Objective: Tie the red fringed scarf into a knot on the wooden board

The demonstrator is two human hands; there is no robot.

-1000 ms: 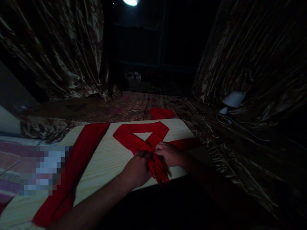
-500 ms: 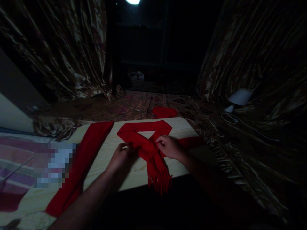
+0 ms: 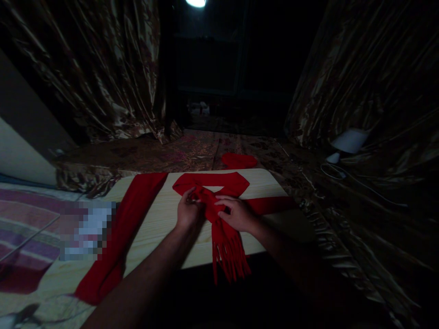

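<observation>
A red fringed scarf [image 3: 226, 183] lies looped on a light wooden table [image 3: 161, 228], its fringed end hanging over the near edge. At the crossing of the loop my left hand [image 3: 188, 211] pinches a fold of the scarf. My right hand [image 3: 236, 214] presses and grips the scarf just beside it, fingers curled on the cloth. A second wide red scarf [image 3: 126, 228] runs diagonally across the table to the left of my hands.
A small red cloth [image 3: 239, 160] lies on the patterned floor beyond the table. Shiny patterned curtains hang left and right. A white lamp [image 3: 349, 140] with a cord sits at right. A striped rug [image 3: 24, 224] lies at far left. The room is dim.
My left hand has moved from the fringed end up to the loop's crossing and pinched a fold there. The loop has tightened. The fringe now hangs free over the table edge.
</observation>
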